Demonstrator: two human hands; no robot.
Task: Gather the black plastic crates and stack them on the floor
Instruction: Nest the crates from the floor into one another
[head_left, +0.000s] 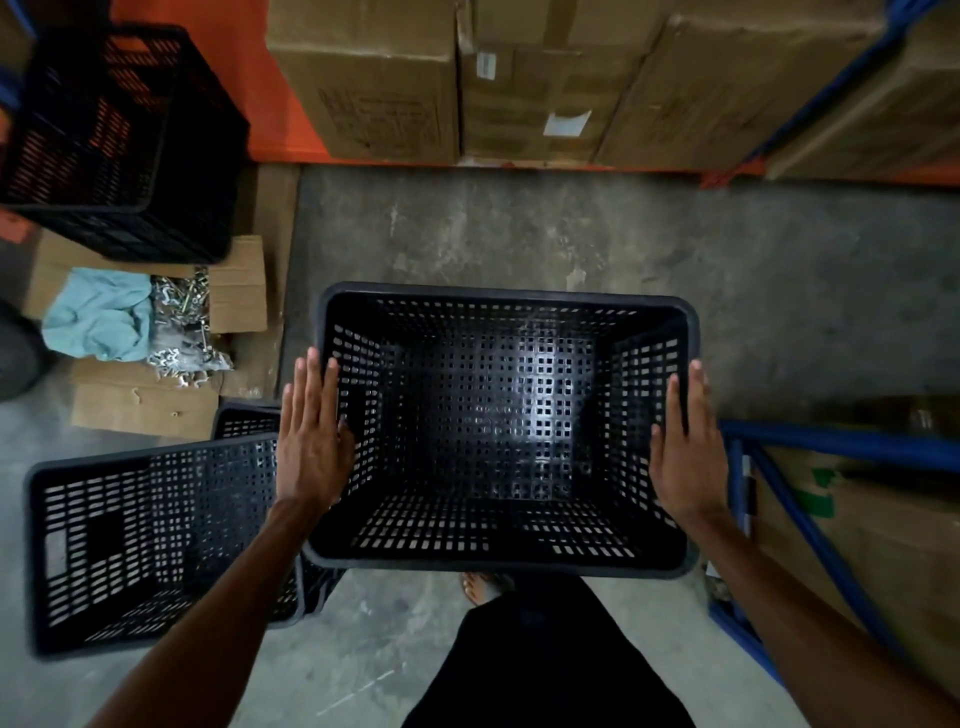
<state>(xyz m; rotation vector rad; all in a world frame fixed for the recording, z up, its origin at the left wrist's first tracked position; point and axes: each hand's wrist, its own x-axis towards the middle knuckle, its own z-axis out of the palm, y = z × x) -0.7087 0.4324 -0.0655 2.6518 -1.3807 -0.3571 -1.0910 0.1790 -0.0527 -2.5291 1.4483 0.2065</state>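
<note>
Sandwiching the black crate (504, 415) between them, left grip (311, 447) and right grip (688, 449) press flat (fingers straight).

Straight ahead of us a crate (504, 564) faces open side up, between our left hand (311, 441), flat against its left rim, and our right hand (685, 447), flat against its right rim. Just beside it on the left a second crate (145, 540) lies tilted, with a third crate (244, 421) partly hidden behind it. Beyond those, a cloth (98, 312) and a bag of bolts (182, 322) lie on cardboard (239, 291). A fourth crate (119, 140) stands far left. Boxes (363, 78) line the shelf ahead, and a rack frame (810, 519) stands to the right.
</note>
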